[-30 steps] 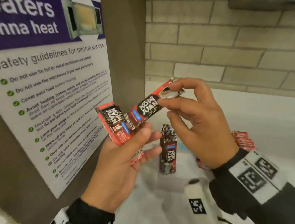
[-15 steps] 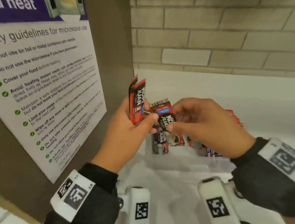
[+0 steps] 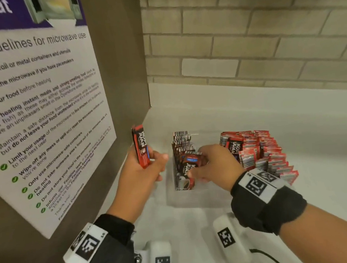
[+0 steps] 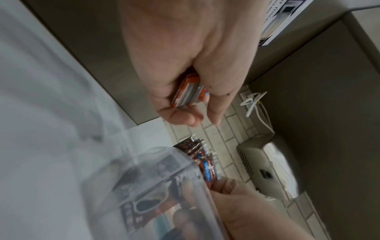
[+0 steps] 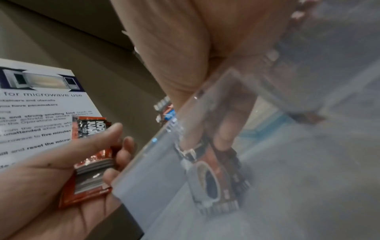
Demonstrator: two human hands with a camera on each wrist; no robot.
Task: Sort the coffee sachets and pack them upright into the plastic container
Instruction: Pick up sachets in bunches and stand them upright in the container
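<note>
Pinching a dark sachet [image 3: 189, 167] by its top end, the right hand [image 3: 214, 165] is seen reaching into the clear container [image 3: 196, 200], thumb and curled fingers closed on the pack. The sachet is held upright w/ its lower end down inside the container, against the front of a row of dark sachets [image 3: 182, 143] already stood there (barcode edges up). Whether it touches the floor of the container can't be told.

At 9 o'clock from the container the left hand [image 3: 139, 173] is held up, thumb and fingers wrapped round a small stack of red sachets [image 3: 141, 146], upright, their tops pointing to 12. In the right wrist view the stack [image 5: 90, 164] is shown pressed by the thumb across its face; in the left wrist view only its crimped ends [image 4: 189, 94] are seen betw. the curled fingers.

At 3 o'clock from the container a big batch of red packs [image 3: 267, 151] is lined up on the white counter [image 3: 291, 111], standing close together, approx. in rows.

A microwave notice [image 3: 38, 113] is fixed to the brown panel at 9–10 o'clock; a brick wall [image 3: 244, 42] is at 12.
</note>
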